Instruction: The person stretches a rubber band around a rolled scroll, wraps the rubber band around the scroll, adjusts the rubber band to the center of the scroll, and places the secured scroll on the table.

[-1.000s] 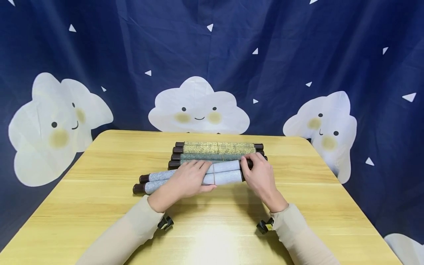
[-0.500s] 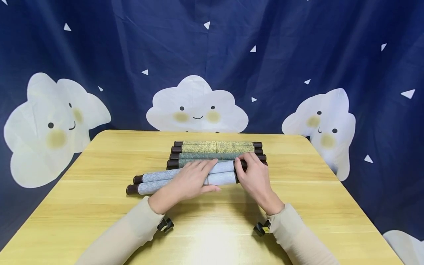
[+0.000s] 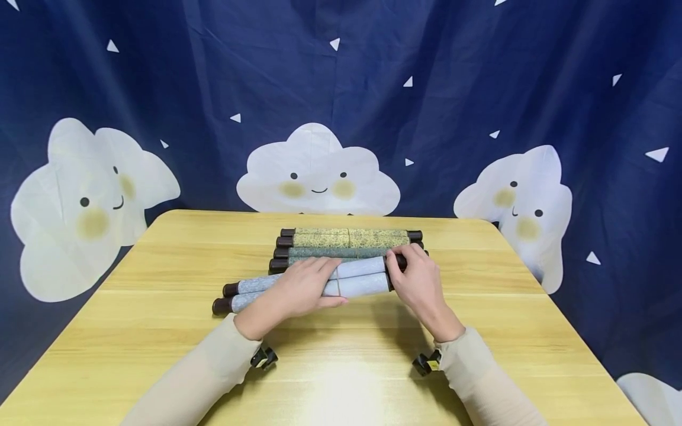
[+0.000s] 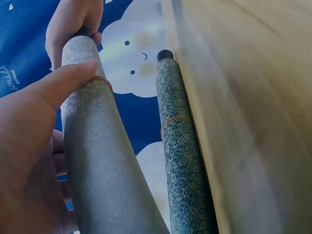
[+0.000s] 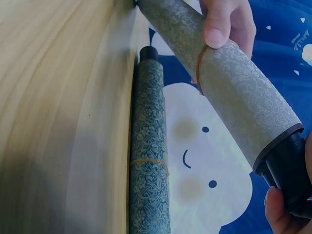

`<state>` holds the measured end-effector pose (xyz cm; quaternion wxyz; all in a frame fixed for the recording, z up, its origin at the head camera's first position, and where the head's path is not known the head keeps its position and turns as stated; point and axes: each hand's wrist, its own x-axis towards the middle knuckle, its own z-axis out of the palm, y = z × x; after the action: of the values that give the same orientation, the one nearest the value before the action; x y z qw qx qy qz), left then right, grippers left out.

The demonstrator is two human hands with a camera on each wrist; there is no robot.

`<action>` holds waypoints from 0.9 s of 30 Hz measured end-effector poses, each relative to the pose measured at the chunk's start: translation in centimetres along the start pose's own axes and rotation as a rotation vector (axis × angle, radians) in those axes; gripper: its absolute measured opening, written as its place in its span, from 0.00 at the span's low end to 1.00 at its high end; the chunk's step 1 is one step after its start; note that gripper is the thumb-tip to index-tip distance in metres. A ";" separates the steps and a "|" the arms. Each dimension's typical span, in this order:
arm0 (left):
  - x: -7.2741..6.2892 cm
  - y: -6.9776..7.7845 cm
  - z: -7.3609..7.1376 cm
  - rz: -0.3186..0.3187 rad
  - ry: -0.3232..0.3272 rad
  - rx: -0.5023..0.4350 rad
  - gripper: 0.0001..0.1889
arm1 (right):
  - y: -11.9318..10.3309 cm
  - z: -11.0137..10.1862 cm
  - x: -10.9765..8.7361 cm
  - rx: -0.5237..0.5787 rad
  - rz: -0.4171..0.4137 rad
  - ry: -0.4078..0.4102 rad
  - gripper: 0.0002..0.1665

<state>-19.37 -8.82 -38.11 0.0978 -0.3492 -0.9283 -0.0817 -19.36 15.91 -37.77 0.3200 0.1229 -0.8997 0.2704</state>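
A pair of pale blue-grey patterned hanging scrolls, rolled up with dark end knobs, is held aslant above the table, its right end farther back. A thin rubber band goes around its middle. My left hand grips the roll near the middle, thumb on the near side and fingers over the far side. At the right end, my right hand holds the dark knobs between thumb and fingers. Right behind lie rolled dark green scrolls, partly hidden by the pale pair.
Farther back, yellow patterned scrolls lie parallel to the green ones, also banded. All are on a light wooden table. Behind the table's far edge hangs a dark blue curtain with smiling clouds.
The pale scrolls shifted left half a second ago and have since come back right, the right hand moving with them. Green and yellow scrolls stay in place.
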 end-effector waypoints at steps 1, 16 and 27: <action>0.0 -0.1 0.0 -0.002 -0.003 0.000 0.46 | 0.0 0.0 0.0 -0.003 0.004 -0.002 0.12; -0.2 -0.5 -0.1 -0.021 -0.023 -0.013 0.45 | 0.2 0.0 0.1 -0.024 -0.004 -0.011 0.12; 0.1 -0.1 0.2 0.057 0.018 -0.037 0.47 | -0.3 0.2 -0.2 -0.001 -0.018 -0.004 0.11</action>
<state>-19.56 -8.82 -38.28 0.1019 -0.3766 -0.9154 -0.0991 -19.21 15.53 -37.93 0.3206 0.1314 -0.8994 0.2666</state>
